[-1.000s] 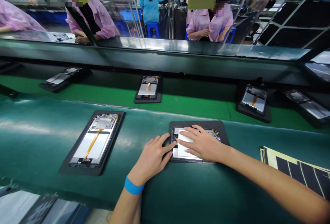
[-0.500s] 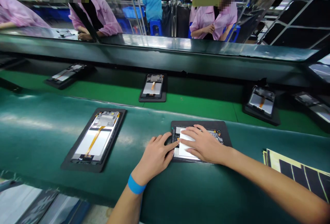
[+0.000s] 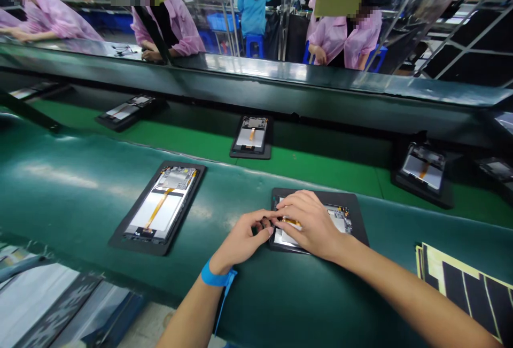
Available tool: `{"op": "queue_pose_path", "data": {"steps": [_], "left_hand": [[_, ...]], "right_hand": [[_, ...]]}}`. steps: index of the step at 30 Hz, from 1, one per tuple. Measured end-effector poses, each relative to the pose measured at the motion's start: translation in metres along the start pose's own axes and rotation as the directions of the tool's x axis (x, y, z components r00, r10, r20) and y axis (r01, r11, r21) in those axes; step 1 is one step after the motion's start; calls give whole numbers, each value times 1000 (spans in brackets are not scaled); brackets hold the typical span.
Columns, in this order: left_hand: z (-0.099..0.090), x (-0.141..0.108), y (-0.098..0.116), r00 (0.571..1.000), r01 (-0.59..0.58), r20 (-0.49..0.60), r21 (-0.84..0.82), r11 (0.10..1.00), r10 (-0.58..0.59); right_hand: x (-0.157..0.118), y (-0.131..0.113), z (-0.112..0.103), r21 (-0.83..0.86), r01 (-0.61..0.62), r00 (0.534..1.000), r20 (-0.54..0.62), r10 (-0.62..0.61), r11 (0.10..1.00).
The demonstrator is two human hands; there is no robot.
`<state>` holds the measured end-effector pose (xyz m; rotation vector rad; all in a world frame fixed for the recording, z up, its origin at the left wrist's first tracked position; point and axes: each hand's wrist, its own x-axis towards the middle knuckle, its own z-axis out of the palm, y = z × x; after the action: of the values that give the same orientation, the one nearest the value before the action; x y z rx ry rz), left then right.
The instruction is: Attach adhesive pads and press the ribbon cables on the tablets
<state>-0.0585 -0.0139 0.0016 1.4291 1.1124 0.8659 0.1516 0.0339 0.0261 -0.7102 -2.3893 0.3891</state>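
Head view: an uncovered tablet (image 3: pixel 340 219) lies on a black pad (image 3: pixel 359 225) on the counter (image 3: pixel 320 305), left hand (image 3: pixel 243 237) curled at its end, right hand (image 3: pixel 315 225) bent over it — whether either grips anything cannot be told — so uneven pressure could crease the orange ribbon (image 3: pixel 292 221).

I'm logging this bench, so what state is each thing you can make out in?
Right bench device: open, lying flat, partly covered
Right hand: fingers bent over that device
Left hand: fingers bent, fingertips near the right hand's
Left bench device: open, insides exposed, untouched
Middle belt device: open, insides exposed
Blue wristband: worn, loose end dangling
Yellow-edged sheets: lying overlapped
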Motion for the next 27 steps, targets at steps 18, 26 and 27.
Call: {"op": "queue_pose_path", "data": {"steps": [18, 26, 27], "left_hand": [[11, -2, -6, 999, -29, 37, -49, 998, 31], [22, -6, -14, 995, -94, 30, -126, 988, 98], [23, -7, -13, 993, -64, 79, -229, 971, 84]], "right_hand": [[8, -10, 6, -131, 20, 997, -70, -30, 991], [-7, -10, 18, -109, -121, 989, -93, 112, 987], [-8, -12, 19, -135, -109, 990, -105, 95, 985]]}}
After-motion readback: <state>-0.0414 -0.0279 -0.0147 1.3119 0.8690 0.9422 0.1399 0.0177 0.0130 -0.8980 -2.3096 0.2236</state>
